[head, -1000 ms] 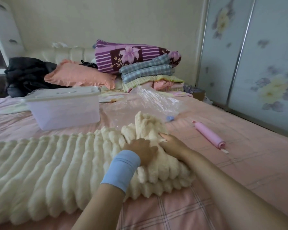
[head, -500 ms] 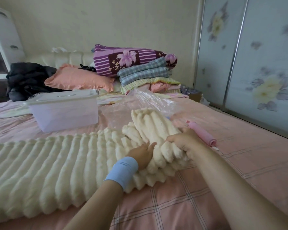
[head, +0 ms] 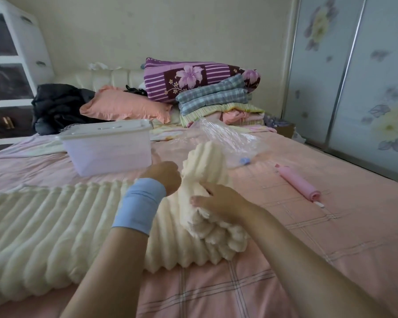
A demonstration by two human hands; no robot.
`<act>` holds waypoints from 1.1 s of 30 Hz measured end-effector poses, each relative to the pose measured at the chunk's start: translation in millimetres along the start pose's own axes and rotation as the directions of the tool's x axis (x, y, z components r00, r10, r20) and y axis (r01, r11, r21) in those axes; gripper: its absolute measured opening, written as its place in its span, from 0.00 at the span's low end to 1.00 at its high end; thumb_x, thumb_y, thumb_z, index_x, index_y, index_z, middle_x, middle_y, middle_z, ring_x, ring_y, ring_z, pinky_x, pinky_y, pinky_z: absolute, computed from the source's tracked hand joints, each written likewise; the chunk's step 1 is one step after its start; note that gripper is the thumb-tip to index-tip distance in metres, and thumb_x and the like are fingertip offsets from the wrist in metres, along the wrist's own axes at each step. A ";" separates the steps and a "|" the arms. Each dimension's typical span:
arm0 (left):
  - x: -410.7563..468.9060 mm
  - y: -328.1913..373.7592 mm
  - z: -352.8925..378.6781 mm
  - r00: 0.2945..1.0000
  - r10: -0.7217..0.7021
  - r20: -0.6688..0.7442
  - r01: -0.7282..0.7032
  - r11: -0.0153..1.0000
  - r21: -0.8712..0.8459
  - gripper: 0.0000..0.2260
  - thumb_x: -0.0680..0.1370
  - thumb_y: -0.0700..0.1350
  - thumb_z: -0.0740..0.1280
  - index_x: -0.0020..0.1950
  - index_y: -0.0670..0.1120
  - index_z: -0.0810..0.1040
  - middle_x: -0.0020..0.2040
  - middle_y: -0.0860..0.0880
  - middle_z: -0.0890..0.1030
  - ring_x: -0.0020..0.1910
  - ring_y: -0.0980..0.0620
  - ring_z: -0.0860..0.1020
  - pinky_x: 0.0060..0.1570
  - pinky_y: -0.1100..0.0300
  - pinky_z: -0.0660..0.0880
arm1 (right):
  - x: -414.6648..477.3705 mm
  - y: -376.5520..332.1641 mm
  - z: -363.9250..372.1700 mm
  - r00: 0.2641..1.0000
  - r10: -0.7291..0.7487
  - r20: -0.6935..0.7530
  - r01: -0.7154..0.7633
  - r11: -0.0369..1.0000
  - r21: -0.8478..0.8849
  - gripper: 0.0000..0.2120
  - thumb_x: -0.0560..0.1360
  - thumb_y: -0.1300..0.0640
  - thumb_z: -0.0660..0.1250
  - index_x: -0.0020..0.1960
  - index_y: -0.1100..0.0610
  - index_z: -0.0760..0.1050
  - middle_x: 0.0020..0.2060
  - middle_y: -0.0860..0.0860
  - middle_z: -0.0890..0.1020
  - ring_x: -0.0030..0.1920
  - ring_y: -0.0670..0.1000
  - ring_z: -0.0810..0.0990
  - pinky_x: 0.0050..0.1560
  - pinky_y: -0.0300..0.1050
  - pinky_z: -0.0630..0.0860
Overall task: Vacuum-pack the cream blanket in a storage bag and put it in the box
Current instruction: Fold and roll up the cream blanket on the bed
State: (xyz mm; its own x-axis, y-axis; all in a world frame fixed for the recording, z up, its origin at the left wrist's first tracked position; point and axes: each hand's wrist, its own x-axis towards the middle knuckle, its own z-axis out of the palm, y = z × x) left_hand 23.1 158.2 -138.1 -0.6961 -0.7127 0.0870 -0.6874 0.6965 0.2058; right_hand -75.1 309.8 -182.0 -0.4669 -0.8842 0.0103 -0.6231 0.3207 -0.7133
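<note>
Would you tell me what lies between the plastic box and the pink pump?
Head view: the left hand, the cream blanket's raised end, and the clear storage bag with its blue valve.

1. No legible text, label, brand, number or sign anywhere in view.
2. Faint pale marks on the top left edge of the purple floral quilt (head: 193, 76): too small and blurred to read.
3. Raised shapes on the box lid (head: 106, 130): cannot tell whether lettering.
</note>
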 end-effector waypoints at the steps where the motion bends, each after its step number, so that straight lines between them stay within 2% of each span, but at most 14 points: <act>1: 0.3 -1.8 -2.3 0.997 0.006 -0.075 -0.015 0.993 -0.118 0.17 0.82 0.50 0.55 0.70 0.53 0.72 0.76 0.44 0.66 0.70 0.41 0.70 0.69 0.50 0.67 | 2.4 -1.1 5.0 1.000 0.004 0.017 -0.003 1.000 -0.015 0.29 0.71 0.34 0.65 0.70 0.42 0.73 0.60 0.43 0.80 0.59 0.48 0.78 0.60 0.47 0.73; 4: -15.3 11.8 14.4 0.985 0.142 -0.103 -0.173 0.873 -0.456 0.17 0.83 0.54 0.53 0.72 0.59 0.69 0.74 0.49 0.68 0.74 0.44 0.64 0.72 0.51 0.61 | 10.8 -1.7 0.5 0.991 -0.067 0.116 0.062 0.997 0.045 0.15 0.78 0.47 0.66 0.64 0.47 0.78 0.58 0.46 0.82 0.57 0.47 0.79 0.58 0.44 0.72; 6: -27.3 19.3 41.9 0.974 0.226 -0.028 -0.211 0.848 -0.486 0.19 0.84 0.54 0.52 0.75 0.57 0.66 0.79 0.49 0.59 0.77 0.48 0.57 0.75 0.52 0.54 | 10.5 1.6 -8.8 0.979 -0.134 0.153 0.113 0.984 0.138 0.08 0.80 0.60 0.63 0.55 0.53 0.80 0.51 0.51 0.82 0.52 0.48 0.78 0.56 0.44 0.72; 8: -33.5 17.7 55.5 0.979 0.194 0.067 -0.144 0.882 -0.449 0.21 0.83 0.59 0.53 0.76 0.60 0.63 0.81 0.52 0.49 0.79 0.48 0.53 0.76 0.51 0.50 | 13.3 12.0 -12.4 0.996 -0.087 0.006 0.082 0.956 0.281 0.09 0.76 0.63 0.62 0.45 0.55 0.80 0.43 0.49 0.83 0.48 0.49 0.79 0.54 0.46 0.73; 10: -34.3 12.7 53.9 0.972 0.158 0.173 -0.062 0.885 -0.461 0.26 0.81 0.62 0.56 0.78 0.60 0.58 0.81 0.54 0.44 0.79 0.49 0.52 0.75 0.52 0.51 | 23.9 21.8 -11.0 0.975 0.031 -0.221 0.059 0.919 0.389 0.14 0.74 0.67 0.63 0.49 0.53 0.83 0.49 0.47 0.85 0.55 0.50 0.82 0.58 0.42 0.76; 12: -35.1 6.3 49.1 0.950 0.148 0.277 -0.026 0.917 -0.399 0.31 0.80 0.64 0.57 0.80 0.58 0.52 0.81 0.52 0.42 0.79 0.47 0.50 0.75 0.50 0.50 | 41.5 26.4 -9.0 0.925 -0.034 -0.380 0.079 0.992 0.102 0.21 0.72 0.64 0.66 0.62 0.47 0.79 0.64 0.47 0.79 0.67 0.51 0.75 0.66 0.45 0.71; 14: -34.5 -1.5 44.7 0.917 0.131 0.378 -0.003 0.947 -0.321 0.34 0.79 0.67 0.55 0.80 0.58 0.46 0.81 0.51 0.41 0.79 0.46 0.48 0.75 0.47 0.49 | 58.2 20.9 -8.9 0.937 -0.141 -0.319 0.078 0.976 -0.203 0.30 0.73 0.55 0.68 0.74 0.42 0.69 0.77 0.48 0.65 0.77 0.53 0.60 0.74 0.59 0.61; 15: -33.8 -6.2 42.1 0.899 0.119 0.422 0.007 0.958 -0.286 0.35 0.78 0.68 0.55 0.80 0.58 0.44 0.80 0.51 0.41 0.79 0.46 0.48 0.75 0.46 0.48 | 68.3 16.5 -9.8 0.955 -0.150 -0.257 0.079 0.960 -0.270 0.32 0.75 0.51 0.66 0.78 0.40 0.62 0.80 0.48 0.57 0.80 0.53 0.53 0.76 0.64 0.56; 19: -32.4 -19.4 26.2 0.843 0.100 0.528 -0.032 0.990 -0.137 0.36 0.78 0.70 0.52 0.80 0.58 0.40 0.81 0.51 0.41 0.79 0.46 0.50 0.75 0.47 0.50 | 115.8 -1.5 -1.7 0.994 -0.113 -0.013 0.095 0.888 -0.450 0.33 0.79 0.42 0.57 0.80 0.35 0.45 0.82 0.44 0.40 0.81 0.50 0.36 0.74 0.72 0.39; 25: -18.1 -43.1 -1.9 0.855 0.041 0.517 -0.112 0.988 0.108 0.35 0.79 0.68 0.53 0.80 0.51 0.55 0.79 0.48 0.58 0.77 0.48 0.58 0.73 0.52 0.55 | 169.1 -12.2 37.9 0.980 0.070 0.184 0.050 0.817 -0.574 0.33 0.77 0.31 0.53 0.79 0.33 0.49 0.80 0.41 0.38 0.80 0.48 0.35 0.72 0.76 0.42; 27: -4.8 -43.2 -6.6 0.912 0.087 0.401 -0.104 0.994 0.022 0.31 0.80 0.63 0.59 0.79 0.52 0.57 0.80 0.49 0.55 0.77 0.47 0.57 0.72 0.51 0.57 | 181.4 -7.9 45.3 0.972 0.132 0.197 0.006 0.817 -0.576 0.33 0.78 0.33 0.53 0.80 0.35 0.48 0.80 0.41 0.38 0.81 0.49 0.36 0.74 0.73 0.42; 29: 9.4 -40.1 7.6 0.945 0.170 0.278 -0.159 0.985 -0.060 0.27 0.82 0.52 0.59 0.80 0.51 0.55 0.81 0.46 0.49 0.79 0.44 0.52 0.73 0.48 0.54 | 191.5 -4.2 48.8 0.961 0.140 0.237 0.011 0.840 -0.542 0.32 0.83 0.41 0.53 0.82 0.42 0.43 0.81 0.47 0.37 0.81 0.53 0.36 0.78 0.65 0.42; 31: 17.0 -34.0 38.2 0.938 0.214 0.274 -0.219 0.976 -0.013 0.22 0.85 0.45 0.52 0.79 0.50 0.56 0.80 0.40 0.47 0.78 0.39 0.49 0.75 0.45 0.51 | 191.5 1.3 48.0 0.962 0.124 0.243 0.002 0.887 -0.462 0.29 0.84 0.43 0.52 0.82 0.42 0.45 0.81 0.49 0.38 0.81 0.54 0.35 0.79 0.60 0.40; 33: 14.5 -32.5 70.8 0.931 0.186 0.315 -0.202 0.979 0.018 0.23 0.85 0.45 0.49 0.80 0.48 0.51 0.79 0.38 0.43 0.78 0.36 0.44 0.76 0.42 0.45 | 187.5 12.0 46.9 0.969 0.121 0.215 -0.035 0.930 -0.365 0.28 0.83 0.40 0.52 0.81 0.38 0.49 0.81 0.46 0.39 0.80 0.52 0.34 0.79 0.61 0.38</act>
State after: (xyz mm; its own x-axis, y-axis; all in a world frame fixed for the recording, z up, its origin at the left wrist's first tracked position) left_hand 20.6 131.2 -212.5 -0.8410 -0.5073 -0.1879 -0.5363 0.8274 0.1666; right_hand -140.7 131.9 -221.5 -0.3930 -0.8911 -0.2270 -0.7923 0.4534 -0.4083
